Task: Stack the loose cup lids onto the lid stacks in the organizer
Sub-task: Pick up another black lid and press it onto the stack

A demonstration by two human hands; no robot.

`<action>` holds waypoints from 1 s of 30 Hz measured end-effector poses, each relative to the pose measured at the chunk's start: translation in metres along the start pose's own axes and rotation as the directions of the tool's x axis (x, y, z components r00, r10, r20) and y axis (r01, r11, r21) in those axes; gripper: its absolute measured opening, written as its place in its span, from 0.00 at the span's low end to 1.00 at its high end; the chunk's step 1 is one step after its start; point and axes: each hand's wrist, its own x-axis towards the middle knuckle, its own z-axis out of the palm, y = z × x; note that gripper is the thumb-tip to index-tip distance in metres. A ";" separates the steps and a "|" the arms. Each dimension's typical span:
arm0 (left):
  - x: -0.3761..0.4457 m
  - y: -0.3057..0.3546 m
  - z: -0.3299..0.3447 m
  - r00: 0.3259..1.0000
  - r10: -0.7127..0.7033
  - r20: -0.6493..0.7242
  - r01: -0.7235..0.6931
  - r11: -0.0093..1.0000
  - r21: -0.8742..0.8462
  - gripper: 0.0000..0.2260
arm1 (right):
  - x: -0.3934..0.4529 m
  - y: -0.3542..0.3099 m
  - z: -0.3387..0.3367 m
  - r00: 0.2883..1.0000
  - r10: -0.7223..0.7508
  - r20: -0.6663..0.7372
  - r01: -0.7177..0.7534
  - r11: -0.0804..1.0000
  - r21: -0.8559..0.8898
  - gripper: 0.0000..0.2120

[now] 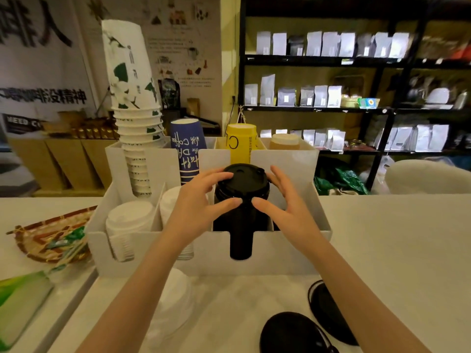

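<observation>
A white organizer [204,258] stands on the counter. In its front row a tall stack of black lids [240,225] rises above the wall. My left hand [196,200] and my right hand [285,200] cup the top black lid [243,178] from both sides, fingers curved over its rim and thumbs on its front edge. Two white lid stacks [127,220] [169,202] fill the compartments to the left, the second partly hidden by my left hand. Two loose black lids [290,332] [326,309] and a loose pile of white lids [175,296] lie on the counter in front.
Upside-down cup stacks fill the organizer's back row: white-and-green [132,98], blue [188,146], yellow [240,143] and brown [284,141]. A woven basket [43,238] with sachets and a green package [17,307] lie at the left. Shelves of bags stand behind.
</observation>
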 end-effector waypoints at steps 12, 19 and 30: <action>0.005 -0.011 0.002 0.995 -0.086 0.053 0.086 0.996 0.017 0.23 | 0.004 0.008 0.003 0.998 0.011 0.055 -0.008 0.998 -0.058 0.28; 0.004 -0.011 0.000 0.987 -0.105 0.119 0.108 0.994 -0.018 0.21 | -0.003 0.011 0.003 0.998 -0.065 0.004 0.065 0.972 -0.228 0.26; -0.007 -0.008 0.016 1.000 0.020 -0.004 -0.020 0.998 0.068 0.19 | -0.019 0.009 -0.007 0.997 -0.002 0.081 0.024 0.960 -0.278 0.31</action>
